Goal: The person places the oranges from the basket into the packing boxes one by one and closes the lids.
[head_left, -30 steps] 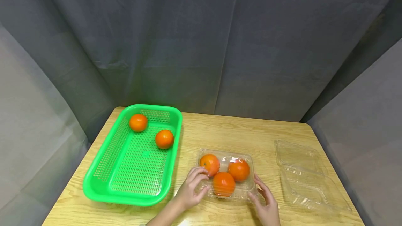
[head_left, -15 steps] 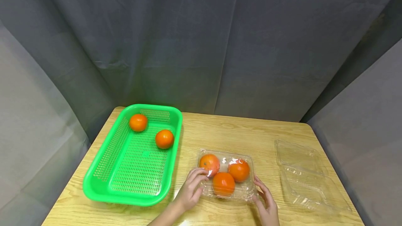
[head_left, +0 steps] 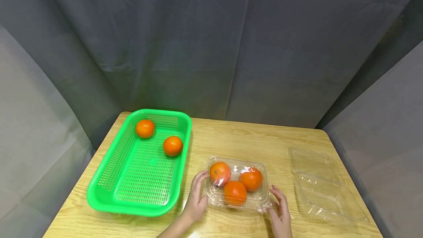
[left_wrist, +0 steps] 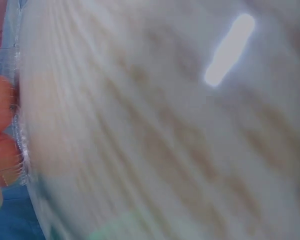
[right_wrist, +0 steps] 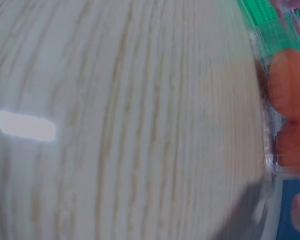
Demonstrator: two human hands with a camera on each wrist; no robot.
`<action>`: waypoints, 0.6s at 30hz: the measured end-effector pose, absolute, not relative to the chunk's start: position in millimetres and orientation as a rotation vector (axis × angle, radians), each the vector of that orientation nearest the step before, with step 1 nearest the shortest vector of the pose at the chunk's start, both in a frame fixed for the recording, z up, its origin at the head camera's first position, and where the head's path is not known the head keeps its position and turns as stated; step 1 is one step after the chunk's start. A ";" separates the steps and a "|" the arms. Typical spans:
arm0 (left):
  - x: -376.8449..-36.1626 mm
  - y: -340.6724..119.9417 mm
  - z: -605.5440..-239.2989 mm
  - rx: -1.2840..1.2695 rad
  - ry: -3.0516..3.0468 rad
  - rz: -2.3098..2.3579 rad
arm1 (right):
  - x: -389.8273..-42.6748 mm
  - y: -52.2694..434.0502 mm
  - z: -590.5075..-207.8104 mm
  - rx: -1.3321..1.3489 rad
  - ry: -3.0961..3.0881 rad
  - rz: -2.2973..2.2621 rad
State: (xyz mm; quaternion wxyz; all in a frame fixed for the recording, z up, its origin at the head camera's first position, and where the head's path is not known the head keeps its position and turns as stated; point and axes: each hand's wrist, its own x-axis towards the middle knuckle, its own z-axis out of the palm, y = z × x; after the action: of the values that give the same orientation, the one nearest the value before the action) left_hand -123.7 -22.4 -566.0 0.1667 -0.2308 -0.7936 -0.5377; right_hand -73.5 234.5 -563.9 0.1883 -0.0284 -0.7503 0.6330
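A clear plastic clamshell box point(head_left: 238, 164) sits on the table in the head view, its lid down over three oranges point(head_left: 235, 193). At its left end is my left hand point(head_left: 195, 199), fingers loosely bent and fingertips right at the edge. My right hand point(head_left: 281, 212) is beside the right end, its thumb and fingers spread apart close to the rim. Both wrist views catch only part of the box: oranges point(left_wrist: 1, 105) show at the left border of the left one, and oranges point(right_wrist: 290, 82) at the right border of the right one.
A green plastic basket point(head_left: 138, 213) with two oranges point(head_left: 173, 146) stands on the left of the wooden table point(head_left: 238, 131). An open clear clamshell box point(head_left: 325, 183) lies at the right. Grey curtains point(head_left: 185, 47) hang behind and at the sides.
My left hand has drawn back from the lid to the left edge of the box. My right hand has shifted slightly, its fingertips easing off the right edge. The box has barely moved.
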 end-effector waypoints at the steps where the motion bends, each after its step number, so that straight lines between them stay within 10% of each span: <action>1: -122.0 -22.0 -560.7 -0.614 -2.262 -1.575 | -73.4 233.8 -563.2 -0.147 -2.125 1.802; 11: -107.7 -25.7 -521.0 -0.221 -2.422 -1.945 | -70.6 234.6 -562.6 -0.549 -2.266 1.983; 18: -117.9 -33.5 -564.6 -0.260 -2.620 -1.816 | -72.3 244.7 -556.7 -0.584 -2.422 2.325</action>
State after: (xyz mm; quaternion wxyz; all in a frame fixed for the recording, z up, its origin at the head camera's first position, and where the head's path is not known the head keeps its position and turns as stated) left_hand -117.9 -33.5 -564.6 -0.0285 -0.0814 -0.8189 -0.5674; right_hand -72.3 244.7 -556.7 -0.1325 -0.1697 -0.7045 0.6762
